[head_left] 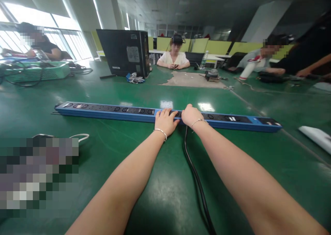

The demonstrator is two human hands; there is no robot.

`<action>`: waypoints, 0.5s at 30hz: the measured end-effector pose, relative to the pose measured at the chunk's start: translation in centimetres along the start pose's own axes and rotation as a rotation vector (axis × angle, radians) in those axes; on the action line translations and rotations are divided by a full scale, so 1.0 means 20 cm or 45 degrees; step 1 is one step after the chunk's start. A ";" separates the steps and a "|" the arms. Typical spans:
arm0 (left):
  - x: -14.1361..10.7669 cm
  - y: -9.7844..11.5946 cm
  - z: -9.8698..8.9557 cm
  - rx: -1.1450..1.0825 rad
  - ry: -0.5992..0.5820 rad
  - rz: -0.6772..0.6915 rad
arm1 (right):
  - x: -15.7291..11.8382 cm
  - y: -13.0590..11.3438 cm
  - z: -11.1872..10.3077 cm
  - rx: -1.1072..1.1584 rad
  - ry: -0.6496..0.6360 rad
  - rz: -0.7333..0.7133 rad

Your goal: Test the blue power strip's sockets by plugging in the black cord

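A long blue and black power strip (124, 111) lies across the green table, its row of sockets facing up. My left hand (166, 120) rests on the middle of it, fingers spread over the sockets and thumb pointing right. Just to the right, my right hand (191, 115) is closed in a fist-like grip at the strip's top face. From under that hand a black power cable (192, 166) runs down towards me between my forearms. The cable's end is hidden inside my fingers, so I cannot tell whether it sits in a socket.
A black computer case (124, 54) stands at the back left, gloves (134, 78) beside it. A green basket (38, 72) with cables is far left. A blurred-out item (38, 173) lies near left, a white object (317, 138) at right. Other people sit around the table.
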State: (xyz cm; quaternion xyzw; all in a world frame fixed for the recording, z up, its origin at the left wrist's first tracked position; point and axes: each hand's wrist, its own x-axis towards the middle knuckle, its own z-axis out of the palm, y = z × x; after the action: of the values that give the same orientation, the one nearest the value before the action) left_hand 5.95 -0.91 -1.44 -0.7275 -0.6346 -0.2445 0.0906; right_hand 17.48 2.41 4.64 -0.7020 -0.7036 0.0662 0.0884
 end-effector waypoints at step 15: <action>0.00 -0.01 0.00 -0.012 -0.036 0.013 | 0.08 0.43 -0.53 -0.005 0.330 -0.035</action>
State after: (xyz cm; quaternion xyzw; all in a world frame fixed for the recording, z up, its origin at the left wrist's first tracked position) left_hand 5.75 -0.80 -1.55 -0.7344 -0.6311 -0.2368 0.0793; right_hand 28.13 3.81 13.19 -0.6951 -0.6959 -0.0278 0.1781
